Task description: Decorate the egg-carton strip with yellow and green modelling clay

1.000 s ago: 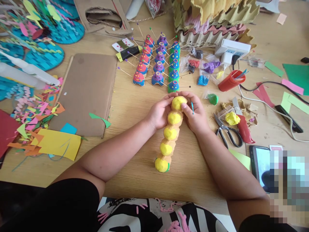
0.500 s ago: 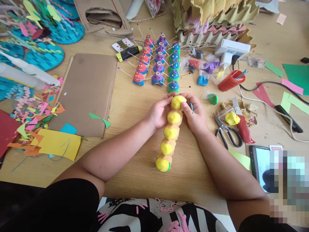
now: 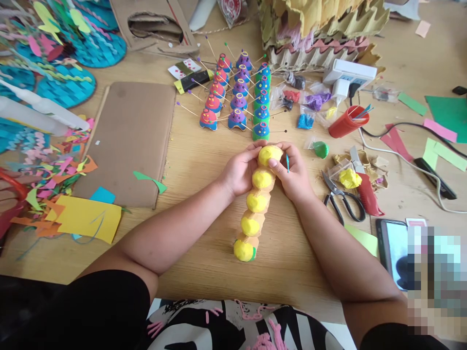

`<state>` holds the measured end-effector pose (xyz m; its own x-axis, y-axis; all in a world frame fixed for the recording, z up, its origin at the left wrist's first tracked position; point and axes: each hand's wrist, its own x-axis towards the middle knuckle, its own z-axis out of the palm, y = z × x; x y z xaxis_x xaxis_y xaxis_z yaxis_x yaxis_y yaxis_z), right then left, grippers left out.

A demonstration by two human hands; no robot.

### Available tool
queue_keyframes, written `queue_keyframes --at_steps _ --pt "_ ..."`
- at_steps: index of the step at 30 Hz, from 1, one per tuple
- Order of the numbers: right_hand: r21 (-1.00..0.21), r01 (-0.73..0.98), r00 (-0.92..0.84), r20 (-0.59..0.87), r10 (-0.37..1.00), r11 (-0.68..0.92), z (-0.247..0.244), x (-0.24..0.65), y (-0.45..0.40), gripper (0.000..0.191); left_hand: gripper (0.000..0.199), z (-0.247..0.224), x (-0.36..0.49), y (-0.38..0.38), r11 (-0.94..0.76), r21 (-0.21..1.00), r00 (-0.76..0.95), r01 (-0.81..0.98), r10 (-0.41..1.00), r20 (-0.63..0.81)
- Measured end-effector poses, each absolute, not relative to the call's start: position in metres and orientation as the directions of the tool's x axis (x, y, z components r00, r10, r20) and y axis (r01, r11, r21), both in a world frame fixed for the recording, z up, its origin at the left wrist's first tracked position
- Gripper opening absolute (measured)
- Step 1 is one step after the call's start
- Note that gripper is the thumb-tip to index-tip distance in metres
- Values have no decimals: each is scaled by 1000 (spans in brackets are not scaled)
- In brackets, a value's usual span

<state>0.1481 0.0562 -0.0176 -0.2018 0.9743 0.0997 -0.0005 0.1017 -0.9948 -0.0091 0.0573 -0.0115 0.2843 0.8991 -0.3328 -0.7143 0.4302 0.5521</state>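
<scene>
A strip of egg carton cups (image 3: 256, 203), each cup topped with yellow clay, runs away from me over the table. A bit of green shows on its near end. My left hand (image 3: 242, 170) is closed round the left side of the far cup. My right hand (image 3: 292, 172) grips that same cup from the right, its thumb pressed on the yellow clay. A thin blue stick (image 3: 287, 163) pokes out by the right fingers. Beyond my hands stand finished-looking caterpillars in red (image 3: 213, 103), purple (image 3: 239, 102) and blue-green (image 3: 261, 114), with faces and pin-like feelers.
Scissors (image 3: 343, 199), a red cup (image 3: 348, 121), bagged clay (image 3: 306, 120) and a phone (image 3: 394, 248) lie to the right. Left are a cardboard sheet (image 3: 127, 141) and paper scraps (image 3: 62, 170). Egg cartons (image 3: 321, 29) are stacked behind, near a white power strip (image 3: 352, 73).
My right thumb has slid left across the yellow clay of the far cup. The blue stick stands more upright. At the left edge, a red object has shifted.
</scene>
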Motion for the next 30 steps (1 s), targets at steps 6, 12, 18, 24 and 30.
queue_keyframes --at_steps 6,12,18,24,30 --pt "-992 -115 -232 85 969 59 -21 149 55 52 21 2 -6 54 453 426 306 -783 877 -370" --pt "-986 -158 -246 97 964 59 -26 151 57 49 20 2 -6 55 449 432 297 -782 878 -375" --pt "-969 -247 -270 86 959 17 -28 152 59 32 12 1 -4 55 460 475 286 -750 874 -393" --pt "-956 -293 -253 63 965 -15 -23 151 57 35 15 5 -2 53 454 478 278 -752 876 -395" --pt "-968 -251 -265 71 962 2 -26 150 59 34 21 10 0 52 454 458 279 -764 873 -400"
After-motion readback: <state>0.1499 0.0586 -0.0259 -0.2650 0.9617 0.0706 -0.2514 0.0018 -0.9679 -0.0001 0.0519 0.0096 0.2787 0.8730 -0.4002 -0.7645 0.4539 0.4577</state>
